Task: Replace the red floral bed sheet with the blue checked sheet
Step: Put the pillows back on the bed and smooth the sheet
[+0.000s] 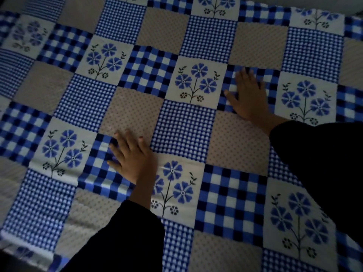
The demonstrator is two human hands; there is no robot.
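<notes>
The blue checked sheet [182, 124] lies spread flat over the bed and fills almost the whole view; its squares are gingham, blue flowers and dotted beige. My left hand [130, 157] lies flat on it in the lower middle, fingers straight and spread, pointing away from me. Farther off to the right, my right hand [248, 95] presses flat on a large-check square, its fingers straight too. Both arms wear black sleeves. No red floral sheet is in view.
The bed's near edge [23, 254] runs along the bottom left, where the sheet hangs over into darkness. A pale surface [314, 1] shows beyond the sheet's far edge at the top right.
</notes>
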